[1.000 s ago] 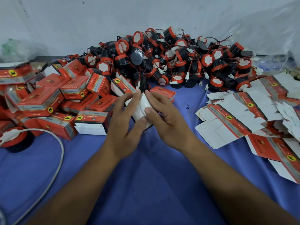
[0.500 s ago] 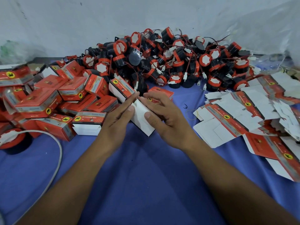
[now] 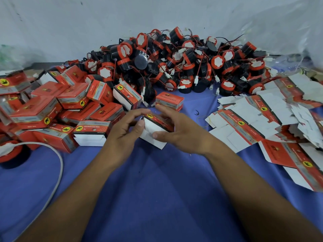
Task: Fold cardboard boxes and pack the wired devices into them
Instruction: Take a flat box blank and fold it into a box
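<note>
Head view: the left hand and right hand both grip a half-folded red cardboard box low over the blue worktop, where a careless squeeze could crease its loose white flap or let it spring flat.

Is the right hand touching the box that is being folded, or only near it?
Touching. The head view shows the right hand, thumb on the white side of the half-folded box, fingers curled over its red top.
</note>
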